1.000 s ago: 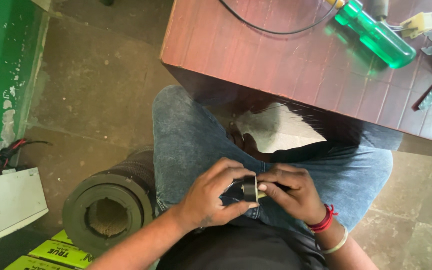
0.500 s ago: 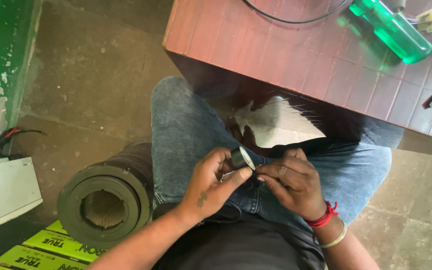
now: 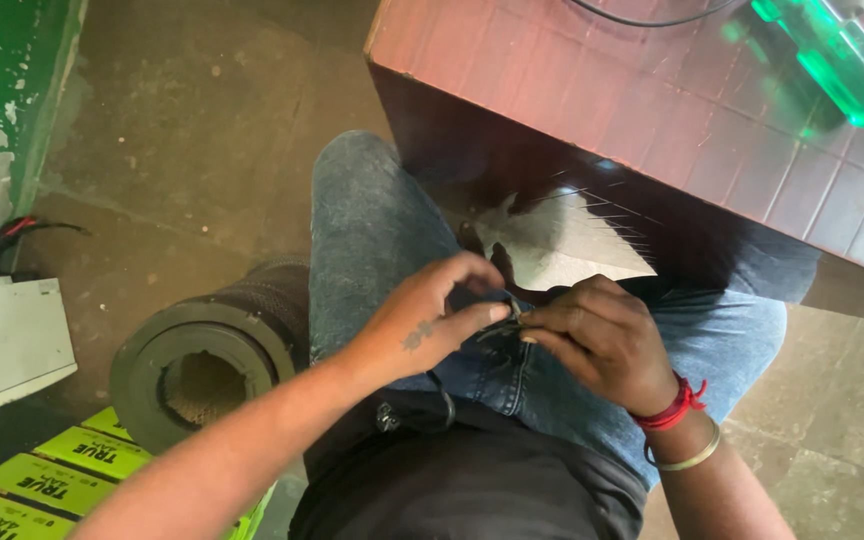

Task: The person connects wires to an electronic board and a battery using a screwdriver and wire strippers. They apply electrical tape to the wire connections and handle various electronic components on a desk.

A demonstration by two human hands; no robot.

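Small dark part (image 3: 505, 322), mostly hidden, sits pinched between our left hand (image 3: 422, 325) and right hand (image 3: 602, 340) fingertips.

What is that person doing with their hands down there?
A seated person pinches a small dark part between both hands over their lap. The left hand and right hand meet fingertip to fingertip on it; what the part is cannot be told. A wooden table with a green bottle stands in front, and a round filter sits on the floor.
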